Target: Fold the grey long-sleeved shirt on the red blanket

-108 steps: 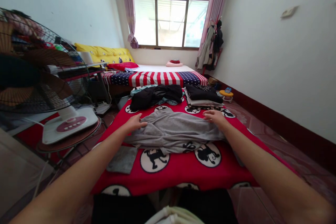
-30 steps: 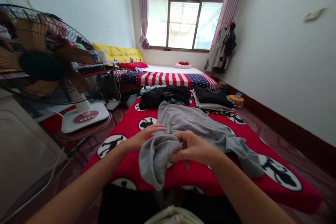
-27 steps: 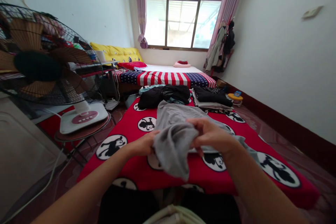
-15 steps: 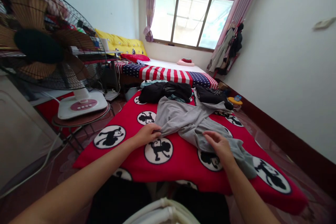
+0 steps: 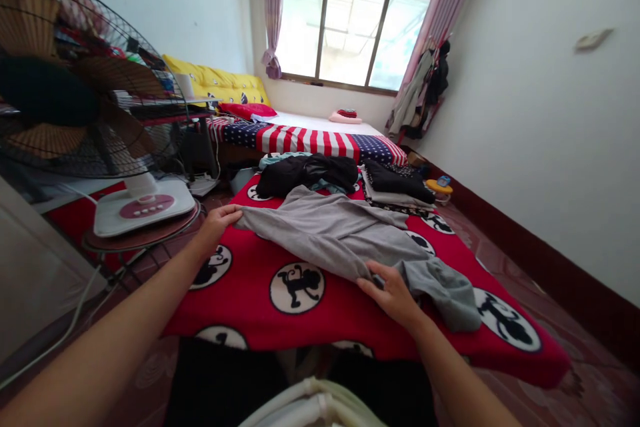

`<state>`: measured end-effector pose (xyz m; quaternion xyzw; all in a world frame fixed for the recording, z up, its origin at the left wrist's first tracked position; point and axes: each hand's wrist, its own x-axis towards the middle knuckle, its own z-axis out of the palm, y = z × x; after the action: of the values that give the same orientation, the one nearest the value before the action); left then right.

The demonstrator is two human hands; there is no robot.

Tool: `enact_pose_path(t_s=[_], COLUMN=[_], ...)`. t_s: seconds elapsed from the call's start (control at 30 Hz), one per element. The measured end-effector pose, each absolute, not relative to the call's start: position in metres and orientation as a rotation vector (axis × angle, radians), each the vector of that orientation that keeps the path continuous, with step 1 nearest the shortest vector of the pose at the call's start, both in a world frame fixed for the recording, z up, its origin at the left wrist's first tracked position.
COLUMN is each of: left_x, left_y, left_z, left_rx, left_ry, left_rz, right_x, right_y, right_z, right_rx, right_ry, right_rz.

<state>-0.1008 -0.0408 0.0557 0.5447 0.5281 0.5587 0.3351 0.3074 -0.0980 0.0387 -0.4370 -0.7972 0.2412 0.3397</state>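
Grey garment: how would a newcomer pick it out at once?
Find the red monkey-print blanket. On it, the grey garment stretches between the left hand and right hand. Unlike the dark heap and folded stack behind, it is spread and held.

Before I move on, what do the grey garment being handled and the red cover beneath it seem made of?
Grey garment: probably cotton or blended knit, matt; it falls in soft folds without shine.
Red cover: perhaps fleece, matt; it shows no gloss and its edge looks soft, but the weave can't be seen.
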Motion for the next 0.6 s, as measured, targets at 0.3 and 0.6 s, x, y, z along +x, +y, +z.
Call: enact_pose_path(t_s=[0.3, 0.6], left_x=[-0.111, -0.002], left_y=[-0.054, -0.085], left_z=[0.033, 0.039], left_rx=[2.032, 2.59], left_ry=[1.986, 1.171], left_rz=[0.928, 0.825], right_x=[0.308, 0.402], right_y=[-0.122, -0.135], right_z=[0.025, 0.029], right_rx=[-0.983, -1.248], right_ry=[-2.214, -2.0], right_rz=[0.471, -0.238])
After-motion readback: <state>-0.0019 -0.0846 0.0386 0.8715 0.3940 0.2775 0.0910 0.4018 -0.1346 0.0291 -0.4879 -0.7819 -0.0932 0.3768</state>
